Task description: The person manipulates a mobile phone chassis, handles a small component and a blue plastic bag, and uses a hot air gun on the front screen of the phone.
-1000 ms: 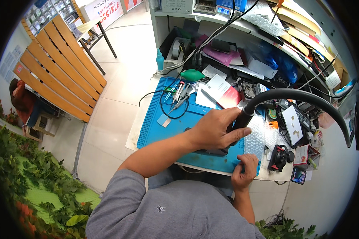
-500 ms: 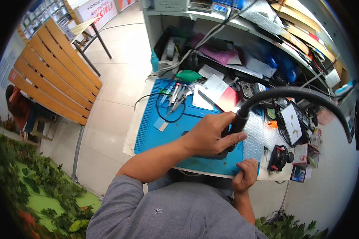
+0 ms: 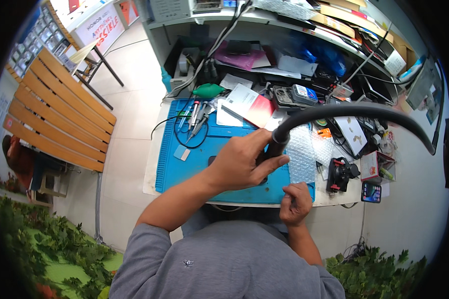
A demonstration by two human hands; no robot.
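Note:
My left hand (image 3: 242,159) is closed around a black cylindrical handle (image 3: 279,143) on a thick curved black hose (image 3: 359,109), over a blue silicone mat (image 3: 177,172). A dark flat object under it is mostly hidden by my hand. My right hand (image 3: 295,204) rests at the mat's front right edge, fingers curled; I cannot make out whether anything is inside. Bubble wrap (image 3: 301,149) lies just beyond it. On the mat's back left are several pen-like tools (image 3: 194,114) and a looped black cable (image 3: 192,148).
A cluttered shelf unit (image 3: 274,20) backs the desk. A black-red clamp (image 3: 340,174) and a phone (image 3: 371,192) sit at right. A slatted wooden panel (image 3: 60,114) stands left, a seated person (image 3: 16,159) behind it, artificial foliage (image 3: 50,249) below.
The view has shifted, so the desk and both hands appear farther left and slightly higher. My left hand keeps its grip on the handle; my right hand stays curled at the mat's edge.

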